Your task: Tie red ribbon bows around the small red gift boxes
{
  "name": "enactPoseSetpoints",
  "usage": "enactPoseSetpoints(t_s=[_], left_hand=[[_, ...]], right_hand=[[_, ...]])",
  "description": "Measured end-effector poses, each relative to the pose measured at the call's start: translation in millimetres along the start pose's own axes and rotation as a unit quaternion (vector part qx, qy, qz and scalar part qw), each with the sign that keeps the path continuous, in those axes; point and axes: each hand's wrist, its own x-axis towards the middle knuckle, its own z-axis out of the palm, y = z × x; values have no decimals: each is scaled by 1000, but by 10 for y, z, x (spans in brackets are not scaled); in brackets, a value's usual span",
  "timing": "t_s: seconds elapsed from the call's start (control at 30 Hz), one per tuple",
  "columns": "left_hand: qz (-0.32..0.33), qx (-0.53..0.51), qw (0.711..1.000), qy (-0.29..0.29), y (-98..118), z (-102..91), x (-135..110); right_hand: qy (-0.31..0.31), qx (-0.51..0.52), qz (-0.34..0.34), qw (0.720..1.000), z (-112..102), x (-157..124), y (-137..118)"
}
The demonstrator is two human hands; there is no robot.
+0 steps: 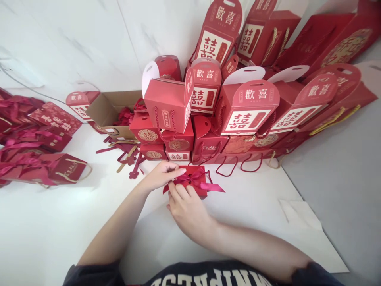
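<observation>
A small red gift box (199,186) with a dark pink ribbon bow (197,178) lies on the white table in front of me. My left hand (162,174) pinches the ribbon at the box's left top edge. My right hand (186,206) rests against the near left side of the box, fingers curled on the ribbon. One ribbon tail (214,187) trails to the right.
A stack of red gift boxes and bags (238,107) fills the back of the table. An open cardboard box (111,111) sits at back left, loose red tags (129,157) beside it. Ribbon-tied red bags (35,159) lie at far left. A white paper sheet (300,216) lies right.
</observation>
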Motion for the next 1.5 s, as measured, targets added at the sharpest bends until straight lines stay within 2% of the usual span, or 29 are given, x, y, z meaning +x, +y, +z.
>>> enactPoseSetpoints(t_s=[0.1,0.2,0.33,0.47,0.67,0.77,0.8,0.87,0.93,1.0,1.07,1.13,1.2,1.27,1.37,1.5], left_hand=[[5,43,998,38,-5,38,2],[12,83,994,70,-4,76,3],[22,121,988,89,14,121,8],[32,129,987,94,24,139,9],[26,103,991,86,23,123,2],[26,118,988,97,45,130,-8],[23,126,986,102,57,135,-15],[14,145,984,100,83,143,-37],[3,163,983,86,107,145,-66],[-2,183,980,76,126,142,-96],[3,199,977,77,141,137,-123],[13,203,977,71,154,132,-144],[21,199,978,54,164,125,-159],[21,196,980,37,170,113,-169],[13,197,980,15,176,81,-176],[23,212,977,-12,184,20,-183]], right_hand=[[-4,20,-20,1000,-57,-41,10],[-32,117,-42,992,-251,-158,162],[-99,245,-20,964,-456,-305,396],[-139,312,-6,940,-595,-370,549],[-113,381,16,918,-928,-418,721],[-124,379,-1,917,-989,-441,751],[-146,383,-23,912,-984,-446,758],[-205,414,-64,885,-946,-444,791],[-246,474,-41,845,-876,-419,867],[-241,540,69,804,-762,-373,985],[-169,576,206,773,-603,-313,1118],[-122,594,266,749,-426,-254,1228],[-145,629,265,716,-277,-204,1290],[-183,650,247,695,-188,-168,1306],[-221,655,224,687,-163,-139,1290],[-223,677,209,670,-183,-140,1286]])
